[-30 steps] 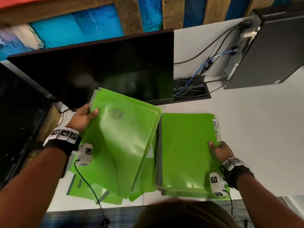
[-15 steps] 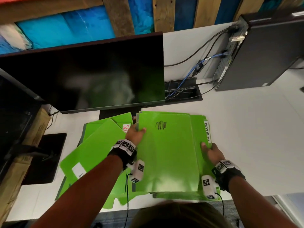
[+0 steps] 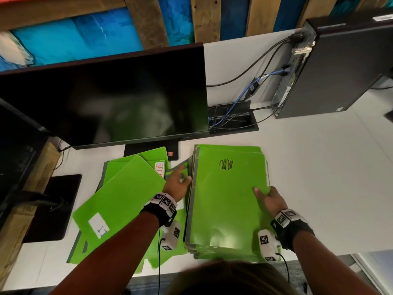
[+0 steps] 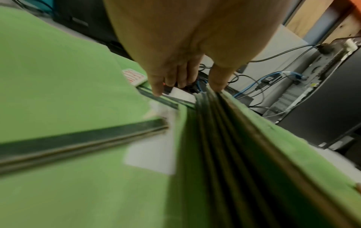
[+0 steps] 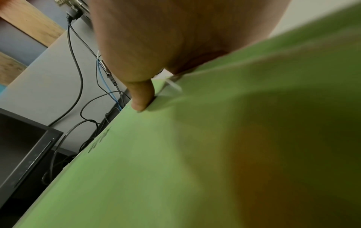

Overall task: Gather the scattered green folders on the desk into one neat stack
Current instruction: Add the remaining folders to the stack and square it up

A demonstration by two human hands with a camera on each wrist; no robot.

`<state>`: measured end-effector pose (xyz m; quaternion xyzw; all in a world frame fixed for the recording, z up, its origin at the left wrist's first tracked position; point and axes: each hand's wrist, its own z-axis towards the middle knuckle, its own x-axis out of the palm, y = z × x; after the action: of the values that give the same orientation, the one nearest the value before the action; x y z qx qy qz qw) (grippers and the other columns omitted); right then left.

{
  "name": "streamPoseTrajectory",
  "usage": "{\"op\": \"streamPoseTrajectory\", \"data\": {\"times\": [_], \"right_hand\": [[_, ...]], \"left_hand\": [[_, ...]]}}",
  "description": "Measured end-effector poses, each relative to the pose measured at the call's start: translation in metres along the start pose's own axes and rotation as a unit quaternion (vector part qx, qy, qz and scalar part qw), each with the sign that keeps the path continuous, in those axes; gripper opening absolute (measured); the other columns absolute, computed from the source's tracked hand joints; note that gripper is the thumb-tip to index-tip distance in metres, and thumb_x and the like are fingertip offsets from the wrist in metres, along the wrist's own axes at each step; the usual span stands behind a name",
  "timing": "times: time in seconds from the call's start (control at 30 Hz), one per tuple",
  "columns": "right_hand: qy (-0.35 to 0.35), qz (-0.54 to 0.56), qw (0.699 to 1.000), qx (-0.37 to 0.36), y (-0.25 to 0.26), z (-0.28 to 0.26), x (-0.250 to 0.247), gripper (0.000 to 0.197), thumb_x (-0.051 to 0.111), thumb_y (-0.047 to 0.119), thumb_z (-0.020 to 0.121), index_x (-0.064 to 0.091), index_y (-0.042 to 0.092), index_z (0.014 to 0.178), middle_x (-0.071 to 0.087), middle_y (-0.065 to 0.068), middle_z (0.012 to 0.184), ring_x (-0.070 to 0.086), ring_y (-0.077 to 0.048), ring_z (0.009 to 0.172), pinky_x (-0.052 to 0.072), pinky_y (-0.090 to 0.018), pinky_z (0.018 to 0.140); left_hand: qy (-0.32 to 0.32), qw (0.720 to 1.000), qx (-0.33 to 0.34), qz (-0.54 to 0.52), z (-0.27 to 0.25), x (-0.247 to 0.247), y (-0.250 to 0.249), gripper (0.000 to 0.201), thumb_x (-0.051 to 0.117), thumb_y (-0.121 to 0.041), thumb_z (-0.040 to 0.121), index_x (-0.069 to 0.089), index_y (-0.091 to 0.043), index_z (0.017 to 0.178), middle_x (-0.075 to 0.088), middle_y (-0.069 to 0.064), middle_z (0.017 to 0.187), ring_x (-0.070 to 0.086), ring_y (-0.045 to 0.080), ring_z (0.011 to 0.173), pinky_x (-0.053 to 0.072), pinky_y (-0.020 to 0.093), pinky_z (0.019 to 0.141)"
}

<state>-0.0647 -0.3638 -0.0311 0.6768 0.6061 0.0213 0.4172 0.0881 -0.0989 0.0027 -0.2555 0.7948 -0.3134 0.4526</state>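
A stack of green folders (image 3: 223, 205) lies on the white desk (image 3: 323, 179) in front of me; its top folder bears a black scribble (image 3: 225, 164). My right hand (image 3: 263, 191) grips the stack's right edge, thumb (image 5: 140, 100) pressed on the top folder and the other fingers hidden round the edge. My left hand (image 3: 182, 177) is at the stack's left side with straight fingers, its thumb (image 4: 216, 83) touching the folder edges (image 4: 218, 138). Left of it lie several scattered green folders (image 3: 125, 199), overlapping at angles, one with a red-lettered label (image 3: 160, 169).
A dark monitor (image 3: 106, 99) stands just behind the folders, its base (image 3: 151, 149) touching the scattered ones. A cable tray (image 3: 231, 120) and a black computer tower (image 3: 340, 67) are at the back right. A black stand plate (image 3: 53, 207) sits at the left.
My left hand carried the scribbled folder from the left onto the stack, let it go and moved to the stack's left side. My right hand stayed on the right edge.
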Motion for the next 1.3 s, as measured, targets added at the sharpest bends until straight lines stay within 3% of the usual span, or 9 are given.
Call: {"op": "streamPoseTrajectory", "data": {"times": [0.07,0.23,0.43,0.67,0.8,0.93,1.0,1.1,1.3], "right_hand": [[-0.003,0.002,1.0,-0.001,-0.001,0.0,0.0,0.06,0.059,0.05,0.086,0.047,0.009,0.129,0.06,-0.016,0.126,0.058,-0.034,0.111,0.044,-0.037,0.089],[-0.007,0.003,1.0,-0.003,-0.001,0.0,0.0,0.06,0.06,0.05,0.085,0.05,0.009,0.127,0.062,-0.016,0.123,0.06,-0.034,0.106,0.046,-0.038,0.088],[-0.009,-0.005,1.0,-0.003,-0.001,0.002,0.0,0.059,0.061,0.05,0.084,0.051,0.008,0.125,0.062,-0.018,0.121,0.06,-0.035,0.105,0.046,-0.038,0.088],[-0.02,-0.011,1.0,-0.012,0.002,-0.002,0.0,0.055,0.061,0.046,0.086,0.053,0.006,0.124,0.063,-0.019,0.118,0.059,-0.031,0.094,0.043,-0.033,0.08],[-0.024,-0.016,0.999,-0.014,0.001,0.0,0.001,0.055,0.061,0.048,0.085,0.054,0.007,0.121,0.064,-0.019,0.115,0.058,-0.03,0.09,0.045,-0.035,0.08],[-0.028,-0.015,0.999,-0.011,-0.001,0.002,0.002,0.056,0.06,0.05,0.085,0.054,0.007,0.121,0.064,-0.018,0.113,0.059,-0.03,0.089,0.046,-0.035,0.078],[-0.026,-0.016,0.999,-0.011,0.0,0.001,0.003,0.055,0.06,0.048,0.086,0.054,0.006,0.121,0.064,-0.019,0.113,0.057,-0.029,0.087,0.044,-0.034,0.077],[-0.033,-0.025,0.999,-0.008,0.002,0.002,0.004,0.054,0.059,0.046,0.087,0.054,0.004,0.121,0.062,-0.021,0.117,0.053,-0.028,0.087,0.041,-0.033,0.078],[-0.033,-0.029,0.999,0.003,0.005,0.004,0.005,0.055,0.054,0.046,0.09,0.052,0.002,0.123,0.059,-0.023,0.123,0.057,-0.039,0.108,0.04,-0.036,0.084]], "left_hand": [[-0.047,0.998,-0.006,0.04,-0.006,-0.018,0.018,0.056,0.062,-0.02,0.088,0.039,-0.016,0.139,0.044,0.001,0.139,0.047,0.018,0.119,0.045,0.016,0.092],[-0.132,0.966,-0.044,0.217,-0.033,-0.058,0.089,0.077,0.069,-0.058,0.069,0.043,-0.025,0.134,0.036,0.001,0.146,0.034,0.027,0.138,0.018,0.059,0.114],[-0.027,0.943,-0.086,0.321,-0.073,-0.064,0.137,0.097,0.052,-0.081,0.065,0.017,-0.04,0.146,0.004,-0.009,0.157,0.014,0.024,0.146,0.018,0.072,0.106],[0.122,0.929,0.016,0.349,-0.068,-0.077,0.13,0.097,0.073,-0.031,0.076,0.01,-0.043,0.147,-0.014,-0.017,0.156,-0.012,0.02,0.146,0.003,0.065,0.113],[0.131,0.894,0.066,0.423,-0.063,-0.093,0.134,0.096,0.051,0.009,0.077,0.019,-0.053,0.142,-0.01,-0.029,0.151,-0.019,0.015,0.141,-0.007,0.058,0.114],[-0.173,0.942,-0.076,0.277,-0.083,-0.103,0.146,0.061,0.051,0.0,0.073,0.054,-0.029,0.127,0.04,0.0,0.147,0.032,0.031,0.139,0.024,0.052,0.111],[-0.294,0.894,-0.287,0.182,-0.094,-0.1,0.152,0.06,0.062,-0.038,0.08,0.047,-0.008,0.129,0.043,0.018,0.136,0.039,0.037,0.127,0.034,0.049,0.104],[-0.235,0.834,-0.488,0.108,-0.099,-0.098,0.146,0.111,0.041,-0.081,0.072,0.028,0.008,0.136,0.036,0.024,0.137,0.034,0.037,0.126,0.028,0.043,0.108],[-0.113,0.84,-0.504,0.163,-0.072,-0.111,0.156,0.107,0.049,-0.079,0.067,0.024,-0.013,0.147,0.03,0.021,0.147,0.035,0.044,0.132,0.035,0.057,0.104]]}}
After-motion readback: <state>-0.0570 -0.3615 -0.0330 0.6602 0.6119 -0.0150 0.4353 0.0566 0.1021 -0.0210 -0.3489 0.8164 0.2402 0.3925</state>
